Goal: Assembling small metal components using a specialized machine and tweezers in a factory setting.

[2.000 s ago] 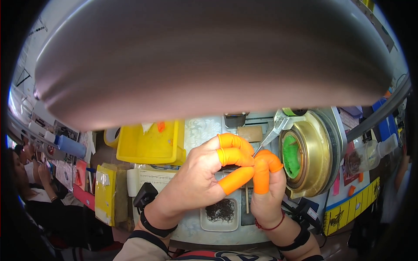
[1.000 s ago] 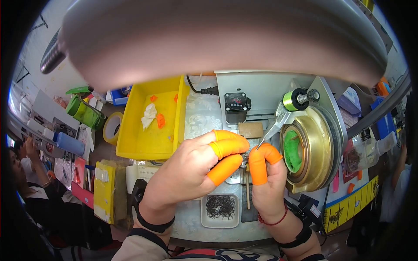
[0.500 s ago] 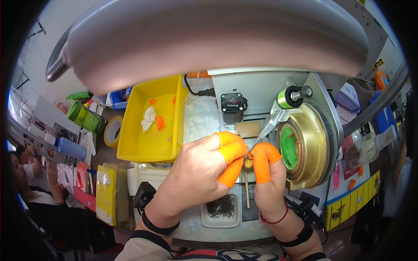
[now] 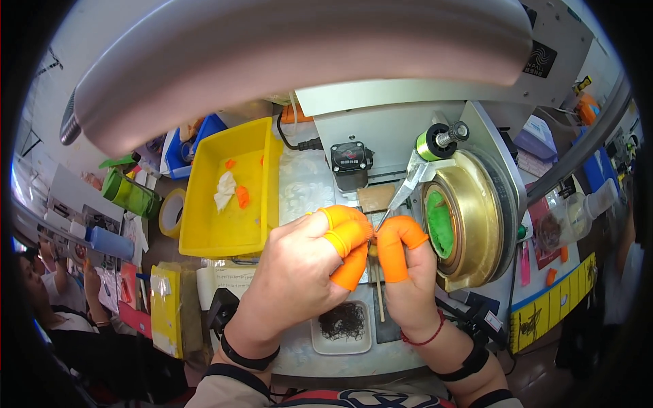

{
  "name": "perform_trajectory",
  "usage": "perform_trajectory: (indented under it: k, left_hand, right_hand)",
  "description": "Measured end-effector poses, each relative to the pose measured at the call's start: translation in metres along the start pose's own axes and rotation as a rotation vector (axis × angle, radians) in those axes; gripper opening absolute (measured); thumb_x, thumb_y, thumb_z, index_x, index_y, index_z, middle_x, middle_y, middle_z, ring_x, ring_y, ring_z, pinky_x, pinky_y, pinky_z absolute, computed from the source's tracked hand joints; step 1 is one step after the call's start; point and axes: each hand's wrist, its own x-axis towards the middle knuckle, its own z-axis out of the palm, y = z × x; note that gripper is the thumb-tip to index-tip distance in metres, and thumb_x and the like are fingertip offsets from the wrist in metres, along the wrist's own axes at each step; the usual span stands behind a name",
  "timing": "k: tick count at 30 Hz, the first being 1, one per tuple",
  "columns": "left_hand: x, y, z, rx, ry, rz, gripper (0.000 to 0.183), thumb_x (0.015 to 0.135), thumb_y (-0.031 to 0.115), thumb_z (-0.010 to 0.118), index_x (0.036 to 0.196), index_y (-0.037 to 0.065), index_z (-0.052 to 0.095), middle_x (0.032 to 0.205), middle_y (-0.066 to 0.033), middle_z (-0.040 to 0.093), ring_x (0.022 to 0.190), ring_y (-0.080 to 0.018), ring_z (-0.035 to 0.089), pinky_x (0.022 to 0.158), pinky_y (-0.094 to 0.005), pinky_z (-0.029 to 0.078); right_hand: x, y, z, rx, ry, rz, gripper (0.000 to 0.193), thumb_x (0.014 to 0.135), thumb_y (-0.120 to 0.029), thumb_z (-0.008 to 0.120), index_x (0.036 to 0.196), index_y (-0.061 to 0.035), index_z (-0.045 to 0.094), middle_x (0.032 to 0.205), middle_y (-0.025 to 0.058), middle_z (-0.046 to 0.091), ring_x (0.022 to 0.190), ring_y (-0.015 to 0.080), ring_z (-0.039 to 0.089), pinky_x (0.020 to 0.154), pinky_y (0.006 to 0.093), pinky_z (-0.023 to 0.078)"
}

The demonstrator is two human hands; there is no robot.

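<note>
My left hand [image 4: 299, 262] and my right hand [image 4: 413, 265] meet at the middle of the bench, with orange rubber cots on their thumbs and fingertips. Both are closed in a pinch, fingertips nearly touching. What they hold between them is too small and covered to make out. Right above the fingertips ends a pointed metal nozzle [image 4: 401, 192], running down from a spool of yellow-green thread [image 4: 428, 147]. A thin wooden stick [image 4: 380, 297] lies below the fingertips, partly hidden by my right hand.
A white dish [image 4: 341, 347] with dark wiry strands sits near the bench's front edge. To the right stands a brass wheel [image 4: 478, 221] with green putty [image 4: 439, 226] inside. A yellow bin [image 4: 204, 231] is at the left. A pale rounded housing [image 4: 299, 61] hangs overhead. Another person [image 4: 64, 292] sits far left.
The whole view has shifted slightly, so the bench and hands appear a little further left. Both hands stay pinched together below the nozzle tip, with only slight finger movement.
</note>
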Motion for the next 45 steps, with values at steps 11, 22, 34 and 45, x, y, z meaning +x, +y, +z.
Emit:
perform_trajectory:
  k: [11, 22, 34, 45]
  left_hand:
    - [0.0, 0.001, 0.001, 0.018, 0.008, 0.025, 0.022, 0.06, -0.009, 0.06, 0.079, 0.001, 0.059, 0.077, -0.0111, 0.06, 0.066, -0.0233, 0.06, 0.058, -0.0271, 0.048]
    - [0.0, 0.0, 0.0, 0.036, -0.016, 0.026, 0.019, 0.062, -0.002, 0.063, 0.08, 0.002, 0.059, 0.082, -0.0116, 0.06, 0.068, -0.0258, 0.059, 0.06, -0.0306, 0.05]
    - [-0.003, -0.002, 0.002, 0.054, 0.012, 0.03, 0.022, 0.058, -0.008, 0.059, 0.079, 0.001, 0.058, 0.077, -0.0108, 0.061, 0.066, -0.0242, 0.059, 0.059, -0.0283, 0.048]
    - [-0.002, -0.003, 0.002, 0.051, 0.004, 0.045, 0.021, 0.06, -0.005, 0.062, 0.08, 0.002, 0.059, 0.079, -0.0117, 0.06, 0.064, -0.0241, 0.059, 0.057, -0.0276, 0.048]
  right_hand:
    - [-0.002, 0.0, 0.0, 0.004, -0.002, 0.018, 0.01, 0.087, -0.01, 0.049, 0.091, -0.0012, 0.049, 0.08, 0.0043, 0.049, 0.072, 0.0116, 0.047, 0.066, 0.0239, 0.039]
    - [0.001, -0.003, 0.003, 0.188, 0.01, 0.092, 0.014, 0.088, -0.012, 0.05, 0.096, -0.0014, 0.05, 0.08, -0.0027, 0.048, 0.069, 0.0025, 0.04, 0.061, 0.0165, 0.035]
    - [-0.002, -0.007, 0.003, 0.192, 0.014, 0.117, 0.014, 0.088, -0.011, 0.048, 0.099, -0.0023, 0.05, 0.088, -0.0008, 0.049, 0.076, 0.0048, 0.043, 0.067, 0.0189, 0.038]
    - [0.007, -0.007, 0.002, 0.237, -0.063, 0.127, 0.019, 0.09, -0.012, 0.044, 0.105, -0.0006, 0.049, 0.1, 0.0022, 0.051, 0.092, 0.0073, 0.045, 0.082, 0.0212, 0.036]
